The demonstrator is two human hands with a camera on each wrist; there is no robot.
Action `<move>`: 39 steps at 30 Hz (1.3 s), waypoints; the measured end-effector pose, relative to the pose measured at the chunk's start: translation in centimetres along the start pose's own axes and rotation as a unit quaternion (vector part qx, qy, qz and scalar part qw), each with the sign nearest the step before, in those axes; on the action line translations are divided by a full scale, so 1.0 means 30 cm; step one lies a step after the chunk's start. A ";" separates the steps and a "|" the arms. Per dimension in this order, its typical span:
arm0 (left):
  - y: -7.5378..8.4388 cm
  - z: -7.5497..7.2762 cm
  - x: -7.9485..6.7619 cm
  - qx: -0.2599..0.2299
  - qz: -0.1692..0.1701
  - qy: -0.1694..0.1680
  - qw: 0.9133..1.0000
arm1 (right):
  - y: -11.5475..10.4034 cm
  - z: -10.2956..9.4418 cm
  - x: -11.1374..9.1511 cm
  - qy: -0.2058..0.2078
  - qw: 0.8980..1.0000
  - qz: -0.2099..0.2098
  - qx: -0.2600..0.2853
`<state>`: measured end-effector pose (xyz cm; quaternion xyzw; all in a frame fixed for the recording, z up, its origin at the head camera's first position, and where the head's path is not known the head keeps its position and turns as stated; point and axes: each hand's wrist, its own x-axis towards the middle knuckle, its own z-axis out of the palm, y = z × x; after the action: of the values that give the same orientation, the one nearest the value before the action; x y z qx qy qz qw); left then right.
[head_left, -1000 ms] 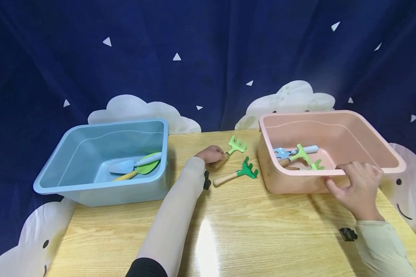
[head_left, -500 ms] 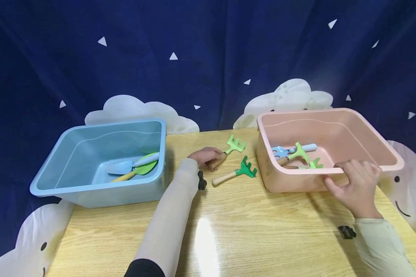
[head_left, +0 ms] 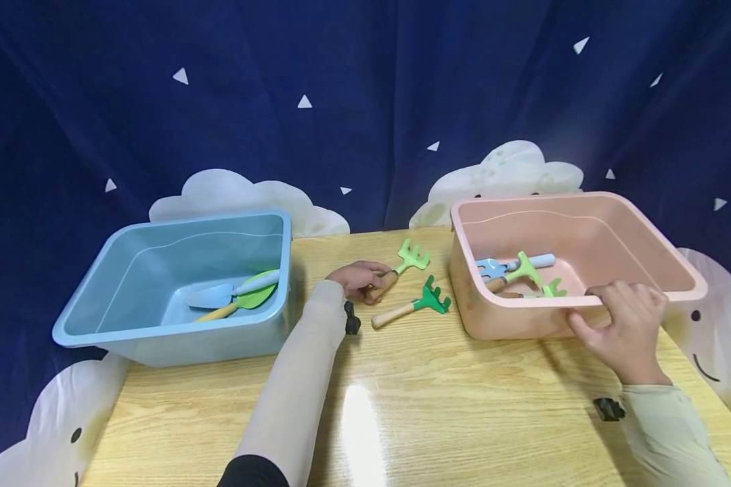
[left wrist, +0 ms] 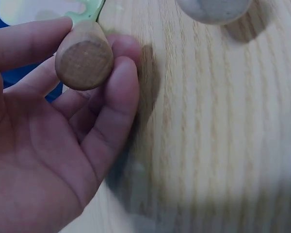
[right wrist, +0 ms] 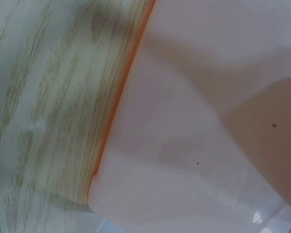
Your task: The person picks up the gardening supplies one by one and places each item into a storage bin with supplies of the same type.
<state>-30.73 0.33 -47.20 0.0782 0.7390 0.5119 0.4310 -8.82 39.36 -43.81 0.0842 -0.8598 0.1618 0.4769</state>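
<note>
In the head view my left hand (head_left: 361, 279) pinches the wooden handle (head_left: 382, 285) of a toy rake with a light green head (head_left: 413, 256). The left wrist view shows the handle's round butt (left wrist: 84, 63) between thumb and fingers, close over the table. A dark green toy rake (head_left: 431, 297) with a pale wooden handle lies just in front. My right hand (head_left: 630, 328) grips the near rim of a pink bin (head_left: 505, 323), thumb outside and fingers over the edge. The right wrist view shows the bin's outer wall (right wrist: 165, 126) but no hand.
Inside the pink bin lie a blue fork (head_left: 492, 268) and light green rakes (head_left: 526, 269). A blue bin (head_left: 201, 345) at the left holds a light blue trowel (head_left: 212, 295) and a green shovel (head_left: 257, 296) with a yellow handle. A dark blue curtain (head_left: 365, 135) hangs behind the table.
My left hand has shifted slightly left, towards the butt of the light green rake's handle. The rake itself has hardly moved. My right hand stays on the pink bin's rim.
</note>
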 end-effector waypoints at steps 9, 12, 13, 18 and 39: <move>0.010 0.007 -0.003 -0.004 -0.015 -0.009 1.000 | 0.004 -0.002 -0.006 -0.003 1.000 0.002 -0.003; 0.015 0.011 -0.009 -0.006 -0.021 -0.011 1.000 | 0.005 -0.002 -0.007 0.002 1.000 0.000 -0.005; 0.016 0.012 -0.011 -0.009 -0.022 -0.010 1.000 | 0.005 -0.002 -0.007 0.002 1.000 -0.001 -0.005; 0.016 0.016 -0.021 -0.021 -0.024 -0.010 0.999 | 0.005 0.001 -0.006 0.003 1.000 -0.002 -0.002; 0.004 0.009 -0.011 0.009 -0.012 0.004 1.000 | 0.001 0.001 -0.001 0.002 1.000 -0.001 -0.003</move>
<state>-30.38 0.41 -46.94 0.0706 0.7465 0.5001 0.4333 -8.84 39.38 -43.86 0.0831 -0.8591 0.1588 0.4794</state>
